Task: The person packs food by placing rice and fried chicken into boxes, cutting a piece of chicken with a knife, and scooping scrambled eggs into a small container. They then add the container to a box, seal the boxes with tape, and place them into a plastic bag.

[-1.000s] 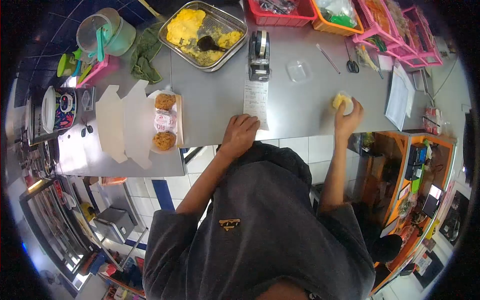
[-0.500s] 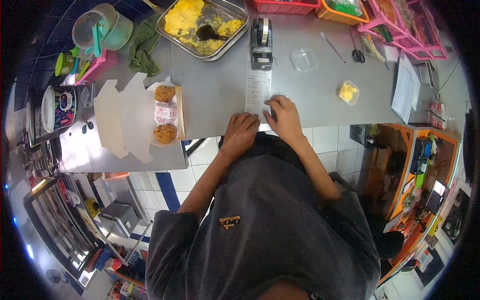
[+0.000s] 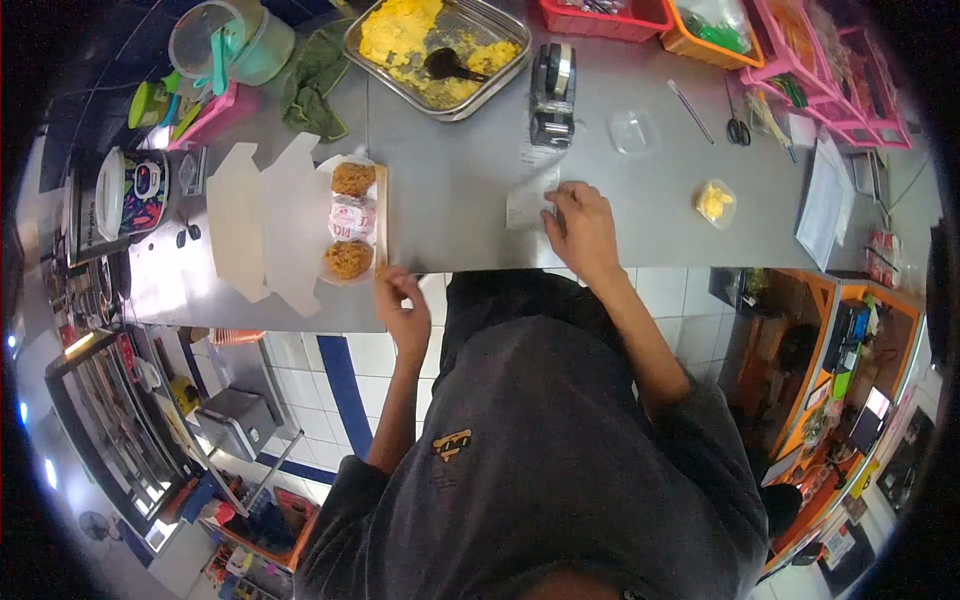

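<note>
My right hand (image 3: 582, 228) rests on the steel counter (image 3: 460, 200), its fingers on the right edge of a paper receipt (image 3: 528, 198) that hangs from the receipt printer (image 3: 552, 95). My left hand (image 3: 403, 303) is at the counter's front edge with its fingers curled on the near right corner of an open white food box (image 3: 268, 225). The box holds two fried pieces (image 3: 353, 178) with a wrapped rice packet (image 3: 352, 218) between them.
A small lidded cup of yellow food (image 3: 715, 202) and an empty clear cup (image 3: 634, 130) sit to the right. A metal tray of scrambled egg (image 3: 440, 50) with a black spoon, a green cloth (image 3: 315, 80), scissors (image 3: 738, 128) and coloured baskets (image 3: 800, 60) line the back.
My right hand left the yellow cup on the counter and came over to the receipt. My left hand moved off the receipt, left to the food box's corner.
</note>
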The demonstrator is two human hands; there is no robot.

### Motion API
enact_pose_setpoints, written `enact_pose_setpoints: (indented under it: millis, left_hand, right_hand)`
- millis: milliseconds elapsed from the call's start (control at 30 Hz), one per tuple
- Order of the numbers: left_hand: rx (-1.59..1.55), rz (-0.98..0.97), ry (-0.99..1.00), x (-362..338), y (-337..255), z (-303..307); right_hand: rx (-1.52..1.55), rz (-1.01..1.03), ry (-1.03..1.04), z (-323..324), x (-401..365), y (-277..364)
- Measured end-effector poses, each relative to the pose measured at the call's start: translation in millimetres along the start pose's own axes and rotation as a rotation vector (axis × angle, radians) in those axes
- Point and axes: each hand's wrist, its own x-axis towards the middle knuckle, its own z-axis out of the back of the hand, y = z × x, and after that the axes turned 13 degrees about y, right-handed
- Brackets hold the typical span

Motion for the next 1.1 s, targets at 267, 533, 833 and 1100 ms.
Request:
enact_pose_setpoints:
  millis: [267,533,833,1100]
  left_hand:
    - [-0.404,0.238,-0.282,9.9,47.6,55.6]
    - [-0.570,0.456,-0.103,35.7,29.6,62.0]
    - [-0.114,0.261,0.056,20.5,70.8,75.3]
    - [-0.154,0.368,0.251,23.7,24.3,90.7]
  right_hand:
    - [-0.096,0.079,-0.089,16.0,51.3,38.2]
    - [-0.252,-0.224,0.108,2.9,20.5,30.1]
    - [-0.315,-0.367,0.150,-24.3,17.4,37.3]
    - [-0.185,-0.390,0.118,-34.4,-1.0,38.5]
